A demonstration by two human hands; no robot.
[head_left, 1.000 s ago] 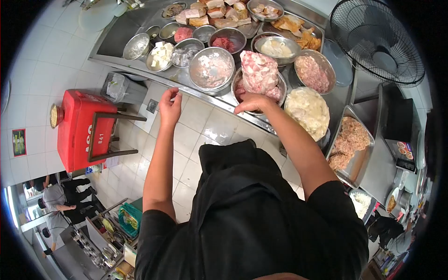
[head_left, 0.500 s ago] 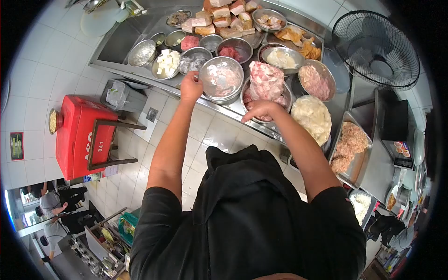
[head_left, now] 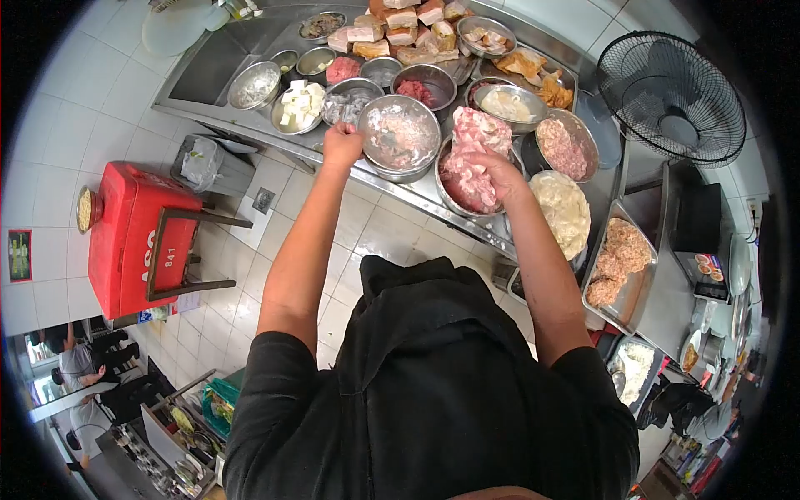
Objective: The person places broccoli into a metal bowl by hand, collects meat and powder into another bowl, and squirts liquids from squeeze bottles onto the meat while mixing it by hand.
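Note:
My left hand (head_left: 342, 145) is closed on the near left rim of a steel bowl (head_left: 402, 133), which has pale pinkish residue spread over its inside. To its right, my right hand (head_left: 498, 177) reaches into another steel bowl heaped with raw meat (head_left: 482, 129). Its fingers are curled around pink, fatty pieces, and the fingertips are partly hidden among them. Behind my left hand sits a bowl with greyish contents (head_left: 346, 108). Close to my right forearm is a pale, doughy mound (head_left: 560, 212).
Chunks of cut meat (head_left: 400, 33) are piled at the back of the steel counter. White blocks (head_left: 302, 102) fill a bowl at left. A tray of minced meat (head_left: 621, 258) and a black fan (head_left: 671, 96) stand at right. A red cooler box (head_left: 137, 242) is left; people (head_left: 83, 367) are beyond.
My right hand has moved up from the front rim of the meat bowl and taken hold of the meat in it. My left hand stays on its bowl's rim. The view has shifted slightly.

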